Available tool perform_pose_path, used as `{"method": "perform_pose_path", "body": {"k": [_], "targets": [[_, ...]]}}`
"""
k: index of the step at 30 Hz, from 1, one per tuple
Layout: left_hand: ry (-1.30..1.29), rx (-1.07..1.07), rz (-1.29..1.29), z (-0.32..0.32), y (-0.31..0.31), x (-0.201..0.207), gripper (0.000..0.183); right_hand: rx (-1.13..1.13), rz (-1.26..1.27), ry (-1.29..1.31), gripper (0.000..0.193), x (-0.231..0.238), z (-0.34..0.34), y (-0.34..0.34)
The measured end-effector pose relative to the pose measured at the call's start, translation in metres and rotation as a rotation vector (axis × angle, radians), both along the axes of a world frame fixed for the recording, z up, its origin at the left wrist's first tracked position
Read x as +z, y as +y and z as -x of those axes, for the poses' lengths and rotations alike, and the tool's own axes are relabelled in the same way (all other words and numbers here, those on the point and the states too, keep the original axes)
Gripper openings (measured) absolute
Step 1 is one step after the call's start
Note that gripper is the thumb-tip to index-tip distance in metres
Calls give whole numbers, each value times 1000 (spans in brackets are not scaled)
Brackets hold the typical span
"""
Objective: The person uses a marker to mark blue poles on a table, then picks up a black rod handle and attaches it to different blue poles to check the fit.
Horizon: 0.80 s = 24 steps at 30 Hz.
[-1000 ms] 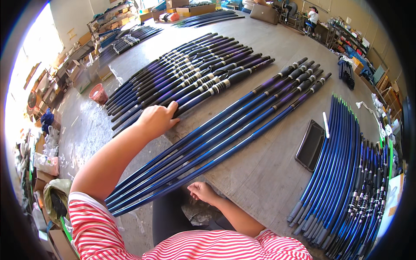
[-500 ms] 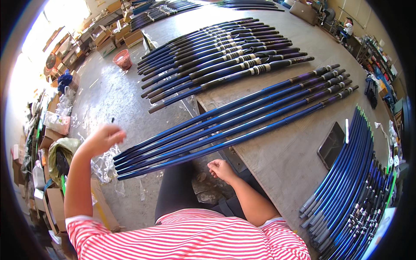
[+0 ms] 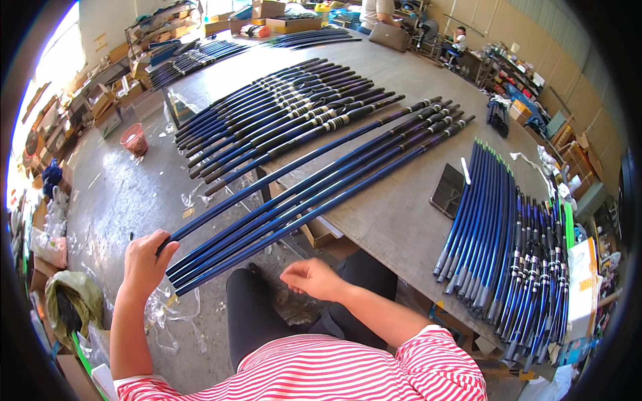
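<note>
Several long blue fishing rods [image 3: 284,217] lie side by side across the near table edge, their thin ends jutting out toward me and their dark handles on the tabletop. My left hand [image 3: 145,259] is closed around the thin end of the farthest blue fishing rod [image 3: 224,202], which sits apart from the others. Over my lap, to the right of the rod ends, my right hand [image 3: 309,276] hovers with its fingers curled in; nothing shows in it. Behind lies a bigger row of dark fishing rods [image 3: 281,110] with pale bands near the handles.
On the table [image 3: 374,220] at right are a dark flat tablet-like device [image 3: 447,190], thin blue rod sections [image 3: 478,220] and banded rod pieces [image 3: 538,267]. A red bucket [image 3: 134,140] stands on the floor at left. Far back, a person [image 3: 455,45] sits and another stands.
My left hand has taken hold of the farthest rod's end, and that rod has parted from the group. My right hand has shifted slightly left and down. The view has turned to the right.
</note>
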<state>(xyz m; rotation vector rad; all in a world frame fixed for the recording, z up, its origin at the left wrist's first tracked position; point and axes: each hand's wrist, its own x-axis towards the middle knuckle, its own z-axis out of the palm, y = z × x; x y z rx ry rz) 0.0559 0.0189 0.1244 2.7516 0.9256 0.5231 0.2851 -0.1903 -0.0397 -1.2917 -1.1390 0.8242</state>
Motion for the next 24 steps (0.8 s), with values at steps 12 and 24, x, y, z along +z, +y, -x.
{"method": "perform_pose_path", "body": {"k": [12,24], "targets": [[2,-202,18,39,-103,35,15,-934,-177,1022,62,125,-259,30],[-75,-127,-111,97,-128,-82,23,-852,-391,1109,36,192,-232,14]]}}
